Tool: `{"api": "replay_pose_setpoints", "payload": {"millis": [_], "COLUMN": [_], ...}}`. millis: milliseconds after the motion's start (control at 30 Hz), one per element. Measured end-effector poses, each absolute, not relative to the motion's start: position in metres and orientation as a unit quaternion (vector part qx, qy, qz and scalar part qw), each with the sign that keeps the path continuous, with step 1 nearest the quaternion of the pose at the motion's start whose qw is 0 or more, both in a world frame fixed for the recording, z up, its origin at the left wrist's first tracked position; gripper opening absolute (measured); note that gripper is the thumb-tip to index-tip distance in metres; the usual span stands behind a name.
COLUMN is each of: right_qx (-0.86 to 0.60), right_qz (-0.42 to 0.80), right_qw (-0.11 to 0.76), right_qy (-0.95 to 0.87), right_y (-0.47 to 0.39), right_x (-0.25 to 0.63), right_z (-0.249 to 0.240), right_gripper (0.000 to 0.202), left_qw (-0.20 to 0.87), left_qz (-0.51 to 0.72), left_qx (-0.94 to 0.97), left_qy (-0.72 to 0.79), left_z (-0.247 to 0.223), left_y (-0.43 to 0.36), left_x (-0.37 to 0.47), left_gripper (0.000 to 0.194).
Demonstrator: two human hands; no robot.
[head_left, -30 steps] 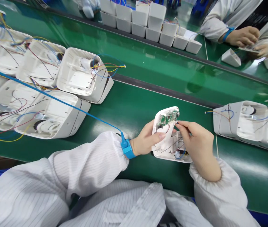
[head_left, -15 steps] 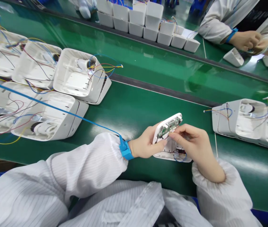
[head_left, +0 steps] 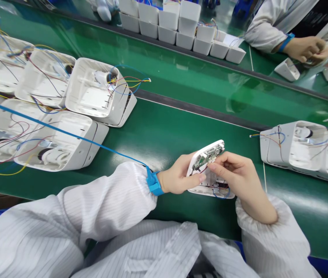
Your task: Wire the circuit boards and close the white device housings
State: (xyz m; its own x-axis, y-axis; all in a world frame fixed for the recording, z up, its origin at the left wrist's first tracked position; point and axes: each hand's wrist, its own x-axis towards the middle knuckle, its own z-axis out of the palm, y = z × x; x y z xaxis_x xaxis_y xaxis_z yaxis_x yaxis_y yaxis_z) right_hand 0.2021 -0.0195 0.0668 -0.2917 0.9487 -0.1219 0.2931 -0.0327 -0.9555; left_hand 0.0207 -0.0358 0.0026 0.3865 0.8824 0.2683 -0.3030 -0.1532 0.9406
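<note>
My left hand (head_left: 181,174), with a blue wrist strap (head_left: 154,183) at its cuff, grips a tilted white cover (head_left: 192,161) by its left side. A green circuit board (head_left: 207,156) is set inside the cover. My right hand (head_left: 233,170) has thumb and forefinger pinched at the board's lower right edge; whatever lies between the fingertips is too small to make out. Below the cover, a white housing (head_left: 198,190) with thin dark and blue wires lies on the green table (head_left: 158,127).
White housings (head_left: 90,98) with loose coloured wires stand at the left, more (head_left: 305,148) at the right. A blue cord (head_left: 94,143) runs from my left wrist to the left edge. Beyond the divider are stacked white housings (head_left: 166,34) and another person's hands (head_left: 305,49).
The cover and both my hands have hardly moved. Across the divider, the other person's hands have shifted slightly.
</note>
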Motion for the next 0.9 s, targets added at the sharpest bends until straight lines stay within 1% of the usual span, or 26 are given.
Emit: {"api": "replay_pose_setpoints", "payload": {"millis": [100,333,567,800,900], "right_qx": [-0.508,-0.5,-0.501,-0.506,-0.509], "right_qz": [0.511,0.482,0.484,0.514,0.488], "right_qw": [0.322,0.328,0.321,0.317,0.32], "right_qy": [-0.614,-0.64,-0.641,-0.616,-0.632], "right_y": [-0.0191,-0.0225,-0.0217,-0.0201,-0.0214], "right_x": [0.2022,0.2019,0.2022,0.2029,0.2027], "right_z": [0.0667,0.0653,0.064,0.0661,0.0679], "right_gripper": [0.027,0.025,0.027,0.029,0.027], "left_qw": [0.585,0.59,0.592,0.594,0.598], "left_qz": [0.505,0.503,0.506,0.481,0.478], "left_qx": [0.582,0.583,0.58,0.591,0.587], "left_qy": [0.253,0.242,0.239,0.258,0.261], "left_z": [0.002,0.0044,0.0052,0.0064,0.008], "left_y": [-0.0362,-0.0345,-0.0336,-0.0327,-0.0325], "left_x": [0.0212,0.0212,0.0214,0.0204,0.0206], "left_gripper": [0.058,0.045,0.048,0.035,0.034]}}
